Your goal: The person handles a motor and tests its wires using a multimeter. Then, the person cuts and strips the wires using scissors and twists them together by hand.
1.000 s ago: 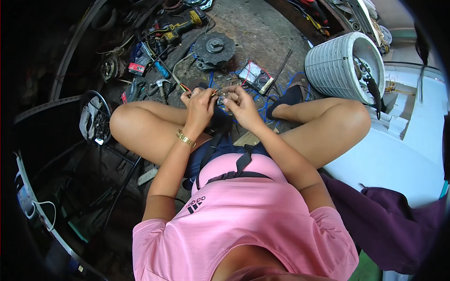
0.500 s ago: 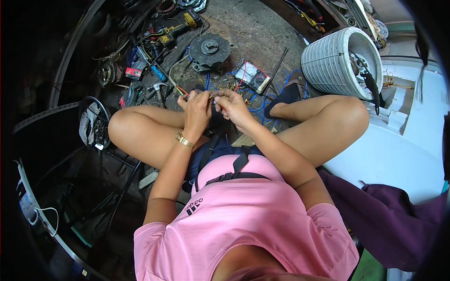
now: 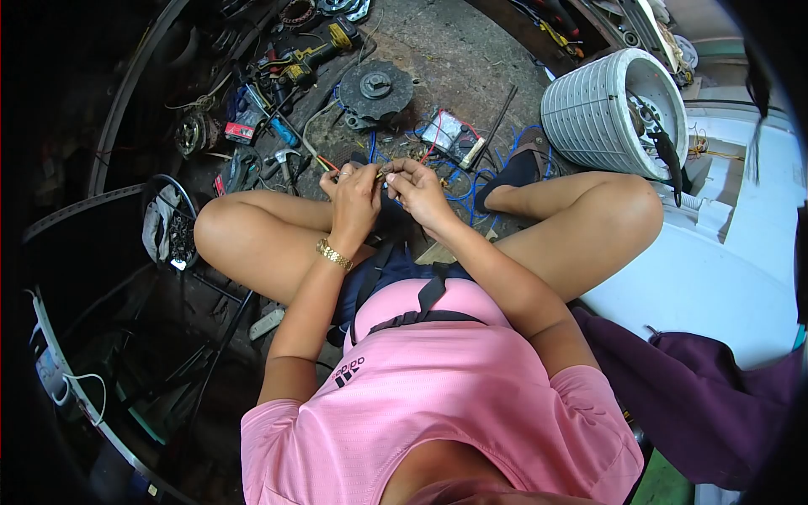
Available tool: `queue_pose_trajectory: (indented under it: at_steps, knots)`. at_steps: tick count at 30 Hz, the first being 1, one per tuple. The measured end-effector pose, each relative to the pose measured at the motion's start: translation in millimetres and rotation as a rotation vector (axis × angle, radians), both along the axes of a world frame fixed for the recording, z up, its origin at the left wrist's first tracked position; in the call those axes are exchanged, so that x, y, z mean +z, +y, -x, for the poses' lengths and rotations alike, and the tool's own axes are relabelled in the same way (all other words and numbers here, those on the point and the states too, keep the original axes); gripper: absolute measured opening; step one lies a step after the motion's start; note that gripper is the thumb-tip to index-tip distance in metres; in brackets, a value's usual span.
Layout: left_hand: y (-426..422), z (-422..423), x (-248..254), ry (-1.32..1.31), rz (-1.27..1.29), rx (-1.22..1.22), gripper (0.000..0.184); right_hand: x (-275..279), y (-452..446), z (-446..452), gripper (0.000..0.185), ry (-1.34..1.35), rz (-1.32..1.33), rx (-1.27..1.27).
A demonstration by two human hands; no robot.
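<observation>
The landmark is the dark round motor part [image 3: 375, 94] on the floor [image 3: 454, 50]. On the person's side of the motor part, the 2 hands meet at the fingertips. The left hand [image 3: 353, 200] has a narrow grip on coloured wires [image 3: 326, 163], which extend from a grey cable [image 3: 310, 135] passing left of the motor part. The right hand [image 3: 415, 194] has its fingers bent in toward the left; whether its grip has closed on anything, I cannot tell, as the fingertips hide it. Left of the motor part and nearer the person lies a hammer [image 3: 287, 160]; farther off to its left, a yellow-and-black drill [image 3: 316, 55]. Right of it are a white-topped box [image 3: 448, 135] and, well apart, a white perforated tub [image 3: 585, 109].
</observation>
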State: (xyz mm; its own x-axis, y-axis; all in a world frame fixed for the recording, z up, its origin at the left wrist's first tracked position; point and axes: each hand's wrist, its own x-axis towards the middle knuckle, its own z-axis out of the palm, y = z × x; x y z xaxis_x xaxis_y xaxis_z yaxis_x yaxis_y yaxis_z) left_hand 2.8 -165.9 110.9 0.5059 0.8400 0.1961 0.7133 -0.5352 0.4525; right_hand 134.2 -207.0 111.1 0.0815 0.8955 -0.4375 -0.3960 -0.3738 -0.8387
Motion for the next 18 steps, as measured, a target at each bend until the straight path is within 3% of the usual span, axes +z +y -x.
queue_pose_trajectory:
  at_steps: [10,13,17,18]
  knots:
    - [1.2,0.8,-2.5,-0.042,0.044,0.043,0.011,4.5,-1.8,2.9,0.018,0.023,-0.062,-0.060]
    - [4.6,3.3,-9.2,-0.141,0.198,0.112,0.012,-18.1,-3.5,2.1,0.029,-0.284,-0.150,-0.124]
    - [12.0,4.6,-10.8,-0.421,0.515,0.122,0.014,-38.4,1.3,-6.9,0.039,-0.714,-0.397,0.008]
    - [14.2,3.9,-9.0,-0.495,0.605,0.121,0.015,-44.5,2.2,-2.8,0.037,-0.582,-0.362,0.017]
